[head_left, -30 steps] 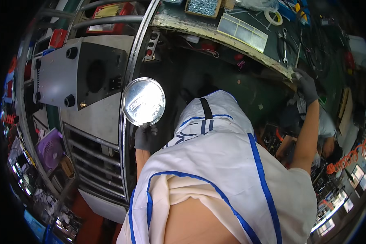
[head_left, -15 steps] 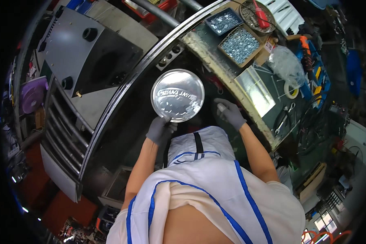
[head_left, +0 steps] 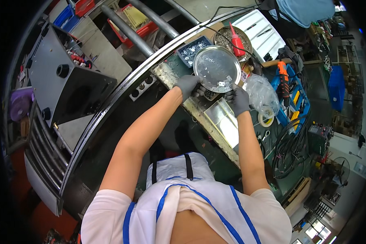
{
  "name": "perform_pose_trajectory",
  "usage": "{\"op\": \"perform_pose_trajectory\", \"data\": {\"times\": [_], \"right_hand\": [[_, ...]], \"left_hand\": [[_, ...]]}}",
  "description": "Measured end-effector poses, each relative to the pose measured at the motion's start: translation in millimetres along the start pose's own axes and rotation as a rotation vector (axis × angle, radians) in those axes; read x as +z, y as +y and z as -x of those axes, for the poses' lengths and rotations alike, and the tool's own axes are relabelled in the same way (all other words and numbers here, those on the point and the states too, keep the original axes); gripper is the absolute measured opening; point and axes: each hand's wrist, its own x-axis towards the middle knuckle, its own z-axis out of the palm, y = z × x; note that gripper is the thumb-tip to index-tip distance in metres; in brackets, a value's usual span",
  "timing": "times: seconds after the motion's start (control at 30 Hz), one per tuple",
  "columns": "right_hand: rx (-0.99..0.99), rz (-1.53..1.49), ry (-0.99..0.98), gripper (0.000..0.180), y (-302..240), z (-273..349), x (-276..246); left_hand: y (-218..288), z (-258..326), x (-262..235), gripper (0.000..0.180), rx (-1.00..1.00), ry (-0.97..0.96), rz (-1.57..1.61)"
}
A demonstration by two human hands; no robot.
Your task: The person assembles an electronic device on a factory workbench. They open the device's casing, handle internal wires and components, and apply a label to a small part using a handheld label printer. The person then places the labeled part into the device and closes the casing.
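Both hands gloved in grey, both closed on the rim of a round shiny metal disc (head_left: 216, 68) held flat above the tabletop (head_left: 199, 112). Left hand (head_left: 187, 85) grips the disc's lower-left edge, fingers curled under it; right hand (head_left: 238, 99) grips the lower-right edge, thumb on top. Disc surface reflective, with a small pale square tag near the edge closest to the right hand. Disc sits over the far part of the tabletop, just in front of a blue tray (head_left: 193, 49) of small parts and just beside a round bowl (head_left: 232, 38) of small metal bits, in which a red squeeze bottle (head_left: 236, 38) with a pointed tip lies tilted. Below the disc, between the forearms, a flat rectangular metal plate (head_left: 223, 122) rests on the tabletop. Right of the right hand: a crumpled clear plastic bag (head_left: 262, 95), a roll of tape (head_left: 266, 118) just beneath it, an orange-handled tool (head_left: 284, 79) further right, and black cables (head_left: 290, 146) coiled near the tabletop's right end. Left of the tabletop edge, a grey metal cabinet (head_left: 69, 85) with black knobs. Person wears a white apron with blue trim.
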Motion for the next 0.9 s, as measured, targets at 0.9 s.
{"op": "perform_pose_trajectory", "data": {"times": [0.9], "right_hand": [[0.0,-0.6,0.279,0.024,-41.2,-138.4,-71.1]], "left_hand": [[-33.4,9.9,29.3,0.03,0.255,-0.122,0.199]]}}
